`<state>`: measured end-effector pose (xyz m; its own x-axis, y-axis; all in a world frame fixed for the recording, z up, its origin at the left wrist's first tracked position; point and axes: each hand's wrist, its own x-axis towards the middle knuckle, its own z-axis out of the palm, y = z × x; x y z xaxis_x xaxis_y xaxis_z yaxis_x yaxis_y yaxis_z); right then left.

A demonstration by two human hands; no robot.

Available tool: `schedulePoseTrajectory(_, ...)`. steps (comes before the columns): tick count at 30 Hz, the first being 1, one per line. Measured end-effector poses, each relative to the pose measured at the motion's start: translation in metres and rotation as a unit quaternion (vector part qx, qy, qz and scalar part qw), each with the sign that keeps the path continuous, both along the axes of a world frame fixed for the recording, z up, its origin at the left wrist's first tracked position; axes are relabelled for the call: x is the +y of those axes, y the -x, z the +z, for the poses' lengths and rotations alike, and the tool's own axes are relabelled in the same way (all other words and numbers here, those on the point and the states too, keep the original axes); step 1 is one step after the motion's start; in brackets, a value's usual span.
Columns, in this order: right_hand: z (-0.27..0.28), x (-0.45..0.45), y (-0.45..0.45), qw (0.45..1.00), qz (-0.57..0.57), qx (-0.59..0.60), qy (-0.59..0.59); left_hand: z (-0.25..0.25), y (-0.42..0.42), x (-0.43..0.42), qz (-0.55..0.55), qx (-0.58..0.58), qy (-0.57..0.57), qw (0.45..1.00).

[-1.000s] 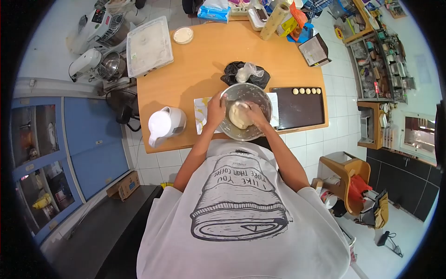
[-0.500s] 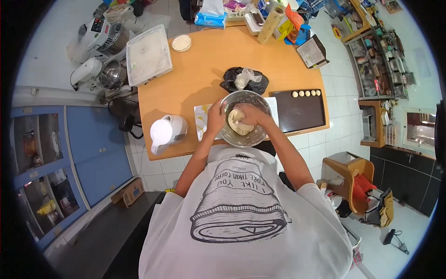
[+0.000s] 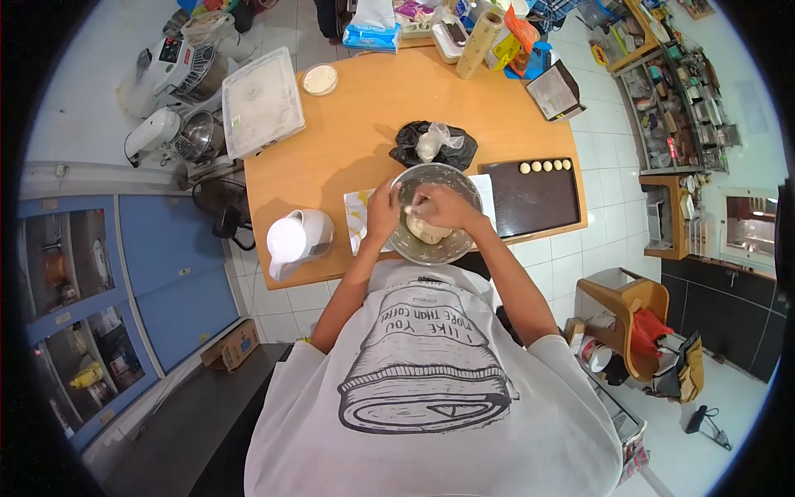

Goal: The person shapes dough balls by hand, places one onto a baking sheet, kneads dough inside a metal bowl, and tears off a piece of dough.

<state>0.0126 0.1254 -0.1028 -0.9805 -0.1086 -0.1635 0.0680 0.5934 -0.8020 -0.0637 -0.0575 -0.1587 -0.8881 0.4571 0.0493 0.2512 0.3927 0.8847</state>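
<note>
A metal mixing bowl (image 3: 457, 177) with dough smears on its wall stands near the front edge of the table. My left hand (image 3: 383, 212) grips the bowl's left rim. Inside the bowl lies a lump of pale dough (image 3: 427, 231). Reaching in from the right, my right hand (image 3: 445, 205) has its fingers curled at the top of the dough, partly covering it. The fingertips are small and slightly blurred.
To the right is a dark baking tray (image 3: 534, 203) with several small dough balls (image 3: 547, 166). A white pitcher (image 3: 300, 236) stands left. Behind the bowl sits a black plastic bag (image 3: 407, 151). A lidded plastic box (image 3: 263, 103) and a round tub (image 3: 320, 79) are farther back.
My right hand has shifted slightly up and left over the dough, its fingers more curled. The left hand keeps its hold on the bowl's rim.
</note>
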Motion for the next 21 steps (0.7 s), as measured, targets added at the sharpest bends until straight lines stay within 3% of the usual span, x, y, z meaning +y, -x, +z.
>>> schedulePoseTrajectory(6,0.0,-0.027,0.003,0.976,-0.015,-0.068,-0.204,-0.008,0.002,-0.002,-0.014,-0.014,0.006,1.0)
schedulePoseTrajectory(10,-0.014,-0.039,-0.021,0.971,0.001,0.034,-0.237,0.001,0.002,-0.001,-0.014,-0.024,0.034,0.999)
schedulePoseTrajectory(15,-0.001,-0.047,-0.042,0.954,0.058,-0.012,-0.293,-0.014,0.002,-0.002,-0.004,-0.027,0.031,0.999)
schedulePoseTrajectory(18,0.007,-0.056,-0.049,0.937,0.034,0.045,-0.344,-0.015,0.001,-0.003,-0.003,-0.042,0.031,0.999)
schedulePoseTrajectory(21,0.0,-0.06,-0.046,0.946,-0.007,0.013,-0.324,-0.013,0.002,-0.002,-0.003,-0.038,0.034,0.999)
